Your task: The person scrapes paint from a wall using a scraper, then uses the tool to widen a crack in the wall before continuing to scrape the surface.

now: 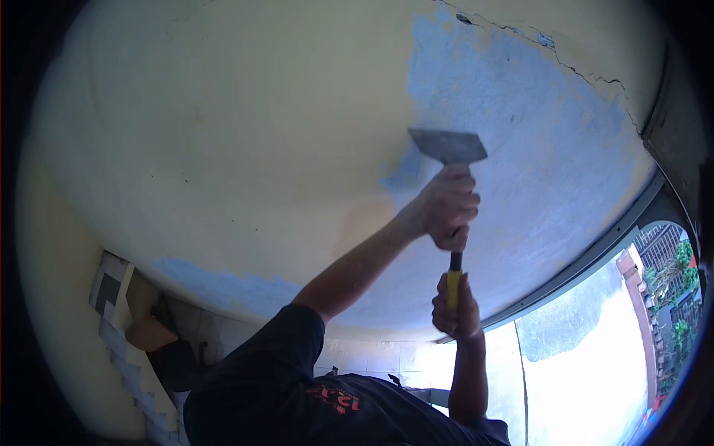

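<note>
A wide-bladed scraper (pixel 448 145) is held with its blade up against the wall, slightly blurred. My left hand (pixel 448 204) is wrapped round its upper part, just below the blade. Lower down, my right hand (pixel 455 308) grips the yellow and black handle (pixel 454 286). The blade lies at the border between the cream paint (pixel 282 126) and a bare bluish patch (pixel 513 97). My fingers cover much of the shaft.
A jagged crack (pixel 573 69) runs across the upper right of the wall. At lower left are a stepped white edge (pixel 123 349) and a brown rounded object (pixel 151 334). A dark frame (pixel 587 260) curves along the right, with a bright outdoor wall (pixel 587 372) and plants (pixel 680 334) beyond.
</note>
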Tool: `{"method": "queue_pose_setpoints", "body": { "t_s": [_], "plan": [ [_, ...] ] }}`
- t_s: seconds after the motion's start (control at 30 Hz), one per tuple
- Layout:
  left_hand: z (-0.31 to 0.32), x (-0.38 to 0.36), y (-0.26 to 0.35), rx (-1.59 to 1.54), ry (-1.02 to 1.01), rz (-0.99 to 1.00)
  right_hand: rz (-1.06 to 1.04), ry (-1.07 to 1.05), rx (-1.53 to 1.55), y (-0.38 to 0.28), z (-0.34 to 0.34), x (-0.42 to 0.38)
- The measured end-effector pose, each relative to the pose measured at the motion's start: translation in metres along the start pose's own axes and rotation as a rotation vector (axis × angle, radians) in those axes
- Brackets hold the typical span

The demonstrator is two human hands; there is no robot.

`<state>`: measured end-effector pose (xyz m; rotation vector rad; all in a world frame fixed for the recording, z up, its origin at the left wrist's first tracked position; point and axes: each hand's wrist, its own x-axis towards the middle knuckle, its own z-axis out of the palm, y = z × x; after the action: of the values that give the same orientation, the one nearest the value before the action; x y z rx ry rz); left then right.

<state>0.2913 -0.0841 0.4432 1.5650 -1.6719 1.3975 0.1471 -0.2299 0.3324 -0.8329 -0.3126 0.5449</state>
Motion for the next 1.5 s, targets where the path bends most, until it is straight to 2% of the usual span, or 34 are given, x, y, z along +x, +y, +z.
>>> {"method": "queue_pose_setpoints", "body": {
  "t_s": [0.2, 0.23, 0.3, 0.4, 0.5, 0.63, 0.7, 1.0, 1.2, 1.4, 1.47, 1.5],
  "plan": [
    [-0.027, 0.06, -0.03, 0.065, 0.03, 0.075, -0.128, -0.078, -0.064, -0.044, 0.046, 0.016],
    [-0.028, 0.066, -0.029, 0.055, 0.023, 0.07, -0.135, -0.035, -0.09, -0.048, 0.054, 0.015],
    [-0.029, 0.073, -0.024, 0.045, 0.138, 0.134, -0.134, -0.049, -0.087, -0.04, 0.056, 0.006],
    [-0.03, 0.046, 0.011, 0.037, 0.071, 0.094, -0.068, -0.107, -0.013, -0.012, 0.042, -0.014],
    [-0.023, -0.002, 0.045, -0.032, 0.003, -0.016, 0.096, -0.065, 0.145, 0.03, 0.031, -0.037],
    [-0.007, -0.038, 0.056, -0.068, -0.024, -0.146, 0.155, 0.041, 0.239, 0.054, 0.026, -0.039],
    [-0.004, -0.043, 0.054, -0.069, -0.022, -0.145, 0.142, 0.068, 0.213, 0.056, 0.026, -0.036],
    [-0.006, -0.024, 0.026, -0.052, 0.048, -0.086, 0.101, 0.09, 0.094, 0.024, 0.022, -0.02],
    [-0.021, 0.014, -0.004, -0.043, 0.064, -0.017, 0.012, 0.0, 0.023, -0.008, 0.034, -0.002],
    [-0.051, 0.078, -0.043, 0.083, 0.021, 0.065, -0.131, -0.221, -0.03, -0.06, 0.063, 0.033],
    [-0.057, 0.09, -0.046, 0.107, 0.119, 0.135, -0.13, -0.224, -0.057, -0.066, 0.073, 0.034],
    [-0.059, 0.085, -0.041, 0.103, 0.062, 0.108, -0.134, -0.227, -0.05, -0.06, 0.072, 0.029]
  ]
}}
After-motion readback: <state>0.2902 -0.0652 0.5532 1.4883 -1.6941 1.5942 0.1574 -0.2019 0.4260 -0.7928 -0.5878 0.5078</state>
